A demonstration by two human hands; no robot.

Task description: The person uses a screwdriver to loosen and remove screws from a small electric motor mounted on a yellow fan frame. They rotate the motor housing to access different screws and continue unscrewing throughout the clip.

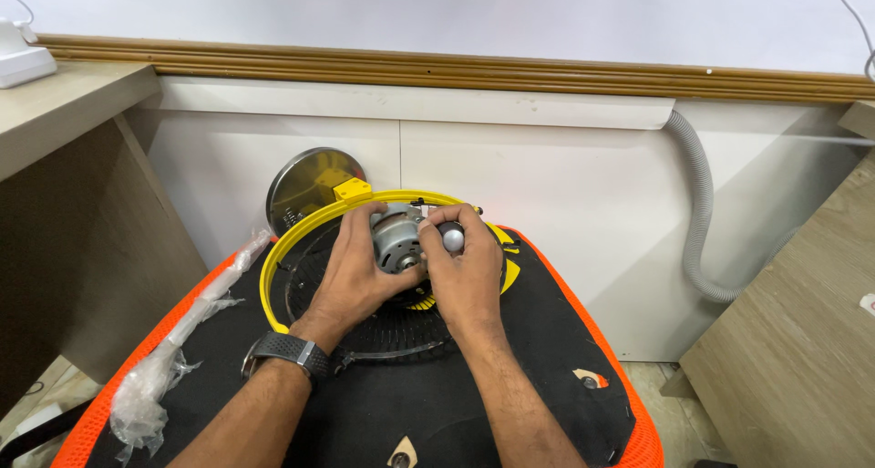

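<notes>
A grey metal fan motor point(398, 234) sits at the middle of a black wire fan grille point(383, 336) ringed by a yellow rim point(273, 277). My left hand point(351, 272) wraps around the motor from the left; a black watch is on that wrist. My right hand point(465, 272) presses against the motor's right side and grips a tool with a rounded grey handle end point(452, 239). The tool's tip is hidden by my fingers. The grille lies on a black round seat with an orange edge point(583, 313).
A round metal base plate point(310, 187) with a yellow block leans on the white wall panel behind. A plastic-wrapped rod point(187, 327) lies on the seat's left. Wooden desks stand left point(64, 113) and right point(802, 340). A grey corrugated hose point(700, 213) hangs at right.
</notes>
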